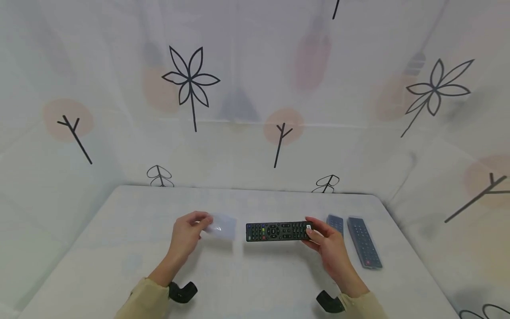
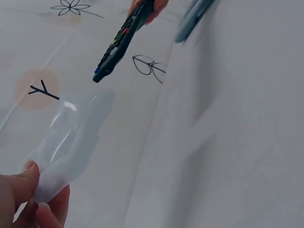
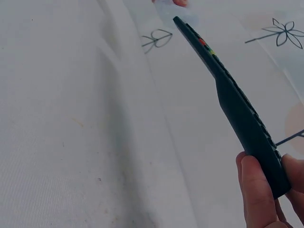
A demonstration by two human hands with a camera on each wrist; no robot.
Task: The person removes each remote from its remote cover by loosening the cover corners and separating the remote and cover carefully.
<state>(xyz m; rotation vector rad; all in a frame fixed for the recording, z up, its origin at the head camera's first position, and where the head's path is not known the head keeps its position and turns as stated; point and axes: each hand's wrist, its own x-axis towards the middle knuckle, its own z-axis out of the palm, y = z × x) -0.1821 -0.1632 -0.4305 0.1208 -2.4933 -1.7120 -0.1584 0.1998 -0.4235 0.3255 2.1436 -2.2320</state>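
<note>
A black remote control [image 1: 275,231] with coloured buttons is held level above the table by my right hand [image 1: 328,246], thumb on its button face and fingers behind its right end. My left hand [image 1: 187,232] pinches one end of a clear plastic sleeve [image 1: 223,227] between thumb and fingers. The sleeve [image 2: 71,137] looks soft and creased in the left wrist view, and no remote is inside it. Its free end points toward the remote's left end, with a small gap between them. From the side, the remote [image 3: 237,104] shows a thicker back near my right fingers.
On the table's right side lie two more remotes in bluish clear covers, a longer one [image 1: 364,243] and one [image 1: 335,223] partly hidden behind my right hand. The white table [image 1: 255,288] meets a patterned cloth backdrop [image 1: 239,146] at its far edge.
</note>
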